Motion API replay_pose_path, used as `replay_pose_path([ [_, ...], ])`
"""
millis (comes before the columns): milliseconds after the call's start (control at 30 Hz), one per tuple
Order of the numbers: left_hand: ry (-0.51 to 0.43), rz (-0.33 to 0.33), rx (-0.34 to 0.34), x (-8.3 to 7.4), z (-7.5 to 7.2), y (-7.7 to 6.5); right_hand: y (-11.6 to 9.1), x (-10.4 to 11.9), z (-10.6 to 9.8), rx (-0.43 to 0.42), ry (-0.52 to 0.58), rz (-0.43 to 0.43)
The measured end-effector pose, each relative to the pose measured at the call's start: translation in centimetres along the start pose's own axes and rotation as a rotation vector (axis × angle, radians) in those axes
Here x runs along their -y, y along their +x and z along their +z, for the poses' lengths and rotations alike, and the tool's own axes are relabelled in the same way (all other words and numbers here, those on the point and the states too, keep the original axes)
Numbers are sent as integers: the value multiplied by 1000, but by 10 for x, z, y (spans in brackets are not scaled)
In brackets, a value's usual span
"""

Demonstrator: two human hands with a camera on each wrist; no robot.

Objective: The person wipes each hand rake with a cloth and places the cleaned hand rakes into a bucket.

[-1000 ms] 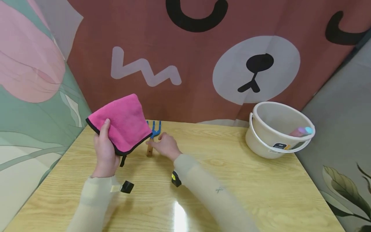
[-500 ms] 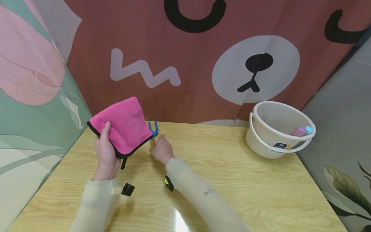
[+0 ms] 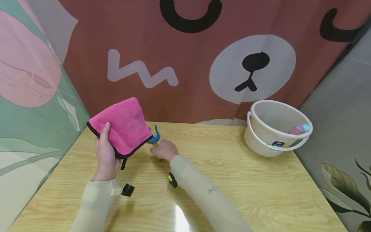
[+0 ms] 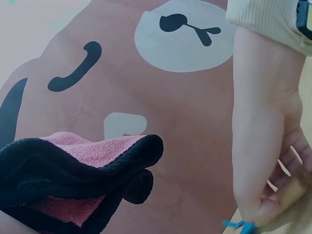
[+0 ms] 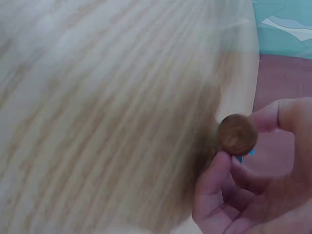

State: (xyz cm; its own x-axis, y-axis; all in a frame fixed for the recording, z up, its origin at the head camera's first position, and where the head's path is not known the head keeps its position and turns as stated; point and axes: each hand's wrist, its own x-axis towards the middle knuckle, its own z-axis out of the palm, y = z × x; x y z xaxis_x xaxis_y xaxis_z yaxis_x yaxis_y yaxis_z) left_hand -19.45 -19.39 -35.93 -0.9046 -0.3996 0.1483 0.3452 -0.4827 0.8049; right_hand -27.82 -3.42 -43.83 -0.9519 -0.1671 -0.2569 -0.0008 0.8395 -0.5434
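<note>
My left hand (image 3: 106, 158) grips a folded pink cloth (image 3: 123, 124) with black edging, the thumb lying across its front. In the left wrist view the folds of the cloth (image 4: 92, 153) show at lower left. Just right of it, my right hand (image 3: 165, 149) pinches the wooden handle (image 5: 238, 135) of a small blue garden fork (image 3: 155, 138) between thumb and fingers. In the right wrist view the handle's round end faces the camera. The cloth's corner overlaps part of the fork's blue head in the head view, and my right hand covers most of the handle.
A pale bucket (image 3: 255, 141) with its handle hanging down stands at the right of the wooden table (image 3: 232, 187). Inside it lies a pink thing with a light blue end (image 3: 299, 129). A brown cloth backdrop with a bear face (image 3: 188, 64) rises behind the table.
My right hand has closed round the fork's handle, and the fork has turned, its tines now seen at a different angle. My left hand holds the cloth almost unmoved.
</note>
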Motion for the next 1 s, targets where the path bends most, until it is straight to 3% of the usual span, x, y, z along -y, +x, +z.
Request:
replay_pose_path([
  [233, 13, -13, -8, -2, 1, -2, -5, -8, -11, 89, 110, 18],
  [400, 15, -22, -18, -2, 0, -3, 4, -23, -12, 127, 214, -30],
  [633, 21, -20, 6, -3, 1, -2, 2, -34, -33, 155, 391, -97],
  [833, 8, -2, 17, -2, 1, 0, -4, -37, -47, 180, 548, -89],
  [1000, 15, -29, 18, -2, 1, -2, -11, -42, -58, 167, 599, -105],
])
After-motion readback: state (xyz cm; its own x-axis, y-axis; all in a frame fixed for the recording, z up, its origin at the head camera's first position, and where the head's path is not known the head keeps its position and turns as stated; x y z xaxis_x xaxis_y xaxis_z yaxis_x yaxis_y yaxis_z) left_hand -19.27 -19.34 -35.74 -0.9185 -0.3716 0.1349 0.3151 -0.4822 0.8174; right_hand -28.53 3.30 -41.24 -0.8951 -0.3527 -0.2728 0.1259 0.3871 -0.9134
